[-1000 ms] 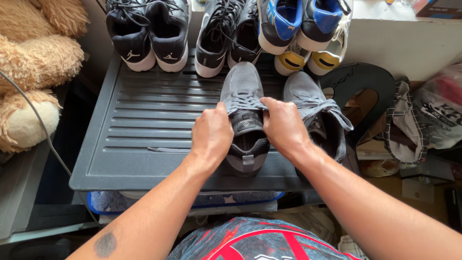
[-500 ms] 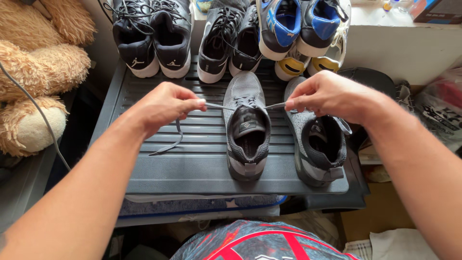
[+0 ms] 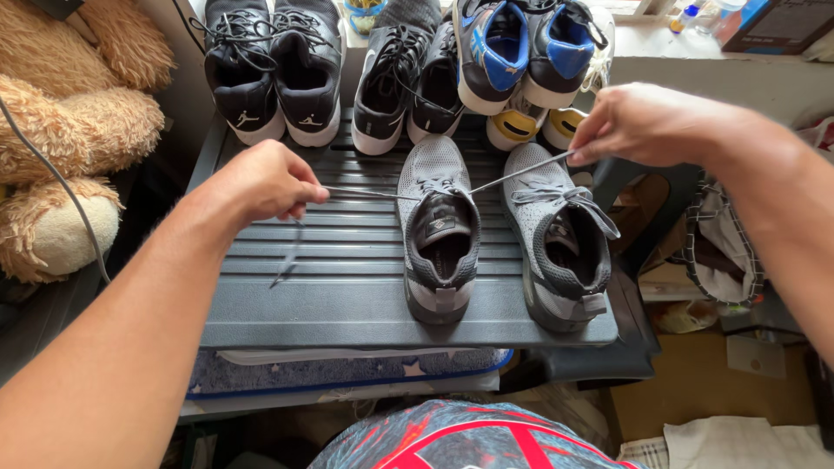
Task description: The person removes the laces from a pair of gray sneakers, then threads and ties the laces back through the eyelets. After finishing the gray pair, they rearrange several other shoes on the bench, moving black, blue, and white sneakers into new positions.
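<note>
On the ribbed tray [image 3: 261, 304] | grey shoe [image 3: 439, 230] is standing heel toward the wearer beside its mate [image 3: 556, 234] | left hand [image 3: 261, 182] and right hand [image 3: 643, 122] are each pinching a lace end [image 3: 521, 169], spread wide, laces taut | dark sneakers [image 3: 278, 69] are lining the back.
</note>
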